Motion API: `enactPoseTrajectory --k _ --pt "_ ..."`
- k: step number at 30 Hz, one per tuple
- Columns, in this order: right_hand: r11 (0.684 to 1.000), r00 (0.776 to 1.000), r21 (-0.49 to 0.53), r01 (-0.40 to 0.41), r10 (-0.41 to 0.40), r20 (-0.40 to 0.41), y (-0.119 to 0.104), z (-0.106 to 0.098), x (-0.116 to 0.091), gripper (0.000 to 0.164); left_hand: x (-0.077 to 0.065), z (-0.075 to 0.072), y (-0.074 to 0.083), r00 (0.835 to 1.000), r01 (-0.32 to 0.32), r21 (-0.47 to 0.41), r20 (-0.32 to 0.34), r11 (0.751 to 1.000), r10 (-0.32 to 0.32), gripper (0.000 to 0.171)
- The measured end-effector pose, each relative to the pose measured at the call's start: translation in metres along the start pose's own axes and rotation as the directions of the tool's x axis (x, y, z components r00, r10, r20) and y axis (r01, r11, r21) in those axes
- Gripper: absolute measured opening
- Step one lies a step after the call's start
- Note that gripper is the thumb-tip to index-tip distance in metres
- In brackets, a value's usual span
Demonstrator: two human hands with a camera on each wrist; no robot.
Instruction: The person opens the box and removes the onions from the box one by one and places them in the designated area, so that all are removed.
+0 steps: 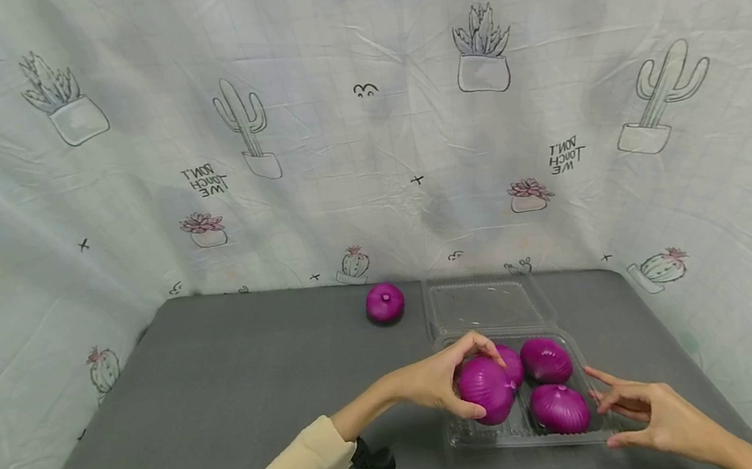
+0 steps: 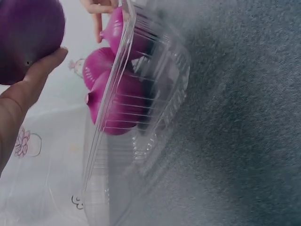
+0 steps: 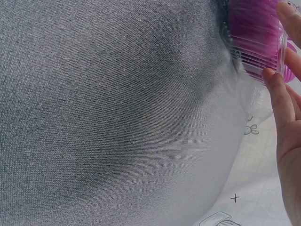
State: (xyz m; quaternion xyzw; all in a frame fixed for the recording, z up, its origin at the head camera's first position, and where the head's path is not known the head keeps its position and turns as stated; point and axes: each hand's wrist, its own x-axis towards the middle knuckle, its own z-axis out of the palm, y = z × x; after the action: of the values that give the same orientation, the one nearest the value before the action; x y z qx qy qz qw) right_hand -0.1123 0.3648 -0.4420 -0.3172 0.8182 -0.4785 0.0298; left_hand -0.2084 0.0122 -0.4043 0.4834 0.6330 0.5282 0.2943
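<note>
My left hand (image 1: 432,379) grips a purple onion (image 1: 486,389) between thumb and fingers, over the left part of a clear plastic container (image 1: 498,438). In the left wrist view this onion (image 2: 30,35) appears raised above the container rim. Three more purple onions lie inside: one at the back (image 1: 512,366), partly hidden by the held one, one at the back right (image 1: 546,360) and one at the front right (image 1: 561,409). At the container's right side is my right hand (image 1: 650,416), fingers spread and touching its wall; the right wrist view shows fingertips (image 3: 269,73) against the ribbed plastic.
Another purple onion (image 1: 385,304) sits near the back edge of the grey table (image 1: 225,392). The container's clear lid (image 1: 483,303) lies folded back behind it. A white patterned curtain (image 1: 350,150) surrounds the table at the back and sides.
</note>
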Motion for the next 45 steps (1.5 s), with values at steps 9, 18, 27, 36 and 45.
enactPoseTrajectory --k 9,18,27,36,45 --pt "0.999 1.000 0.027 -0.022 0.022 0.008 0.001 0.000 0.000 0.033 -0.020 0.008 0.005 0.985 0.012 0.022 -0.171 1.000 -0.008 0.064" --pt "0.999 0.999 0.035 -0.042 0.041 0.013 0.000 -0.003 0.001 0.033 -0.044 0.013 0.009 0.973 0.073 -0.037 -0.219 0.997 -0.079 0.059" --pt "0.998 0.999 0.054 -0.045 0.044 0.010 0.000 -0.005 0.000 0.031 -0.064 0.018 0.007 0.925 -0.047 -0.065 -0.379 0.997 0.019 0.052" --pt "0.999 1.000 0.050 -0.016 0.017 -0.007 0.002 -0.001 -0.001 0.032 -0.084 0.020 -0.005 0.916 0.014 0.132 -0.398 0.991 0.040 0.064" --pt "0.999 0.999 0.009 -0.043 0.043 0.013 0.004 -0.001 -0.003 0.032 -0.106 0.020 -0.017 0.943 -0.101 0.041 -0.315 0.994 0.109 0.063"
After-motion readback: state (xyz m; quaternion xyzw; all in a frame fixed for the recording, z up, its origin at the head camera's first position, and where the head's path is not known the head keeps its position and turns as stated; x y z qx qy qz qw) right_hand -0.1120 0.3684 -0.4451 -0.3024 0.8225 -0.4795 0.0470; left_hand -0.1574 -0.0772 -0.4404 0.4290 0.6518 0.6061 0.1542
